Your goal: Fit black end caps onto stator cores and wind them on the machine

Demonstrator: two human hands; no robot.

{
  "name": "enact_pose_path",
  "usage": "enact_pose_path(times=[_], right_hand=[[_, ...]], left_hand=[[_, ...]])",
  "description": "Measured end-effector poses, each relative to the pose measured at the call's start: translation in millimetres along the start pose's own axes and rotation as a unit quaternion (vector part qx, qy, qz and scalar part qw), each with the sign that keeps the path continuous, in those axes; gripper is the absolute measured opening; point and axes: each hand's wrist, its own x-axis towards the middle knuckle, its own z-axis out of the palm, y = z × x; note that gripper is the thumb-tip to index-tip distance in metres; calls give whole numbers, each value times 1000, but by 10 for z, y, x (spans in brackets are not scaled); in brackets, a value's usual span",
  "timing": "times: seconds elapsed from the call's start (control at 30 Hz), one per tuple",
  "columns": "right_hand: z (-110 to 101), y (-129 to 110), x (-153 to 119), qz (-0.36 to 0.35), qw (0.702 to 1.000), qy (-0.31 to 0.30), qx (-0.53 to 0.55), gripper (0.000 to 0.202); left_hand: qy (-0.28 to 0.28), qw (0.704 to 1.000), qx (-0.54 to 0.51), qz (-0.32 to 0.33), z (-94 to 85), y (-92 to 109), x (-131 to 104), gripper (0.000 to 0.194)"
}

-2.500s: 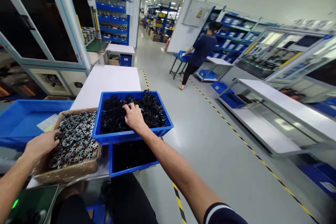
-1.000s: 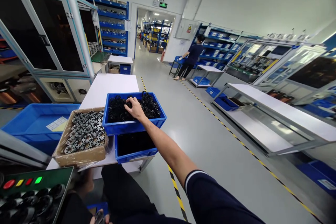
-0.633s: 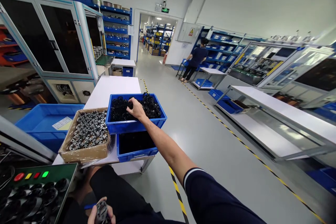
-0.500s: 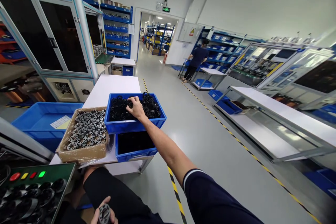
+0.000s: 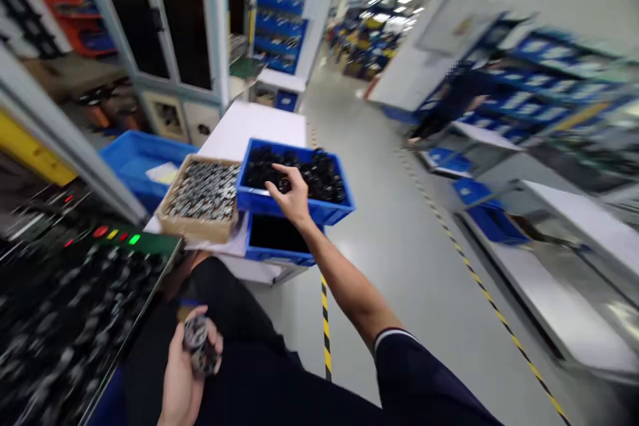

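Note:
Low in the view, my left hand point(image 5: 182, 366) is closed around a grey slotted metal stator core point(image 5: 196, 331); a darker section of what it holds is blurred below the top face. My right hand point(image 5: 292, 196) is over the front of a blue bin point(image 5: 319, 212) heaped with black plastic parts point(image 5: 324, 173). Its thumb and forefinger are curved around a small black plastic part point(image 5: 284, 184), partly hidden by the hand. Left of that bin, a cardboard box point(image 5: 200, 229) lined with clear film holds many metal cores point(image 5: 207, 190).
Another blue bin point(image 5: 284, 254) sits beneath the heaped one on a white table point(image 5: 262, 121). At left are an empty-looking blue tub point(image 5: 142, 153) and a machine panel with lit buttons point(image 5: 117, 235) beside rows of blurred parts. A person point(image 5: 456, 96) stands by far shelves.
My view has swung left and down, blurring the surroundings. My right hand has drawn back from the bin's middle toward its front rim. My left hand, with the core, shows more fully.

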Motion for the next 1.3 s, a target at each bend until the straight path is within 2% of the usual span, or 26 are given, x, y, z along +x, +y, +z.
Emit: enact_pose_path(times=[0.07, 0.13, 0.2, 0.3, 0.4, 0.47, 0.63, 0.8, 0.93, 1.2, 1.3], right_hand=[[40, -367, -516, 2, 997, -45, 63, 48], [13, -768, -1035, -8, 985, -110, 135, 50], [-76, -1158, -1441, -79, 956, -180, 217, 51], [-202, -1621, -1780, -115, 920, -236, 291, 59], [-231, -1870, -1924, -116, 907, -268, 304, 62], [-219, -1934, -1980, -120, 905, -280, 298, 62], [-188, -1947, -2064, -99, 903, -298, 293, 62], [-134, -1931, -2073, -67, 900, -308, 302, 68], [-76, -1894, -2050, -36, 901, -316, 295, 68], [92, -1786, -2049, 8, 889, -342, 304, 69], [185, -1766, -2028, 3, 892, -339, 300, 63]], left_hand=[[-21, 998, -6, 57, 104, 138, -257, 73], [-63, 995, -21, 79, 212, 284, -447, 75], [-84, 989, -39, 119, 284, 405, -569, 71], [-99, 979, -24, 176, 318, 490, -706, 64], [-62, 969, 27, 238, 305, 466, -822, 66], [-45, 961, 57, 265, 283, 423, -869, 68], [-67, 954, 72, 283, 198, 341, -865, 59], [-76, 938, 128, 314, 106, 373, -774, 56], [-74, 935, 157, 311, 51, 441, -693, 56], [-120, 927, 207, 289, -9, 556, -567, 56], [-127, 935, 182, 275, 26, 562, -507, 55]])
